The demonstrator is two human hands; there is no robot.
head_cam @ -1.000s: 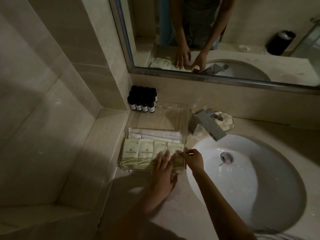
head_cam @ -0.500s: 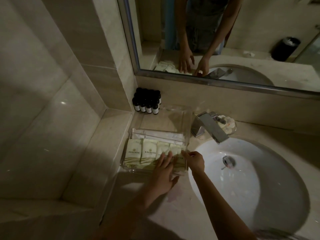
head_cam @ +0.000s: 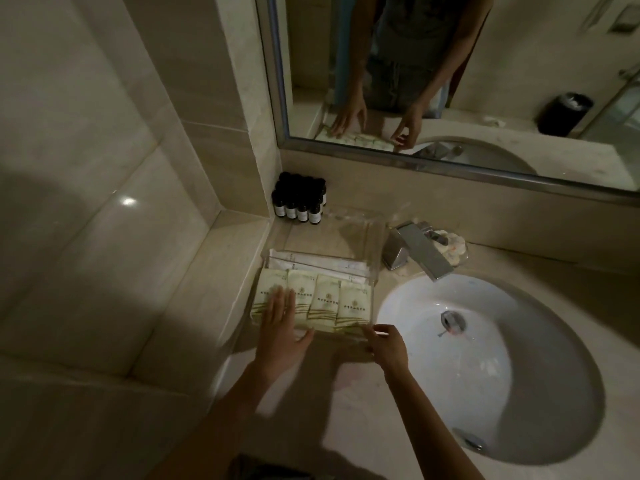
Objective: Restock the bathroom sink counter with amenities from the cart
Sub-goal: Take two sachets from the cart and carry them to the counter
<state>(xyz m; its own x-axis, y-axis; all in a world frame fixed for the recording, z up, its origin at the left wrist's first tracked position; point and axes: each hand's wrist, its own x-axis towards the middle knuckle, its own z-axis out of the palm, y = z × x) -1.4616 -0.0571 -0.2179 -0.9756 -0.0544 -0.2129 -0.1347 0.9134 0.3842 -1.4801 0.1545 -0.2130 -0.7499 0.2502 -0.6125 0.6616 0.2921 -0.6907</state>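
A clear acrylic tray (head_cam: 375,237) sits on the counter left of the sink. In its front part lies a row of pale green amenity packets (head_cam: 325,299), with white flat packets (head_cam: 311,263) behind them. My left hand (head_cam: 282,327) rests flat, fingers straight, on the left packets. At the tray's front right corner, my right hand (head_cam: 386,344) pinches the lower edge of the rightmost packet.
Several small dark bottles (head_cam: 299,199) stand in the corner behind the tray. A chrome faucet (head_cam: 417,251) and a soap dish (head_cam: 450,245) sit behind the white basin (head_cam: 485,358). A mirror (head_cam: 450,64) hangs above. A tiled ledge (head_cam: 173,289) runs along the left.
My left hand slid from the right packets to the left end of the row. My right hand drew back to the tray's front right corner.
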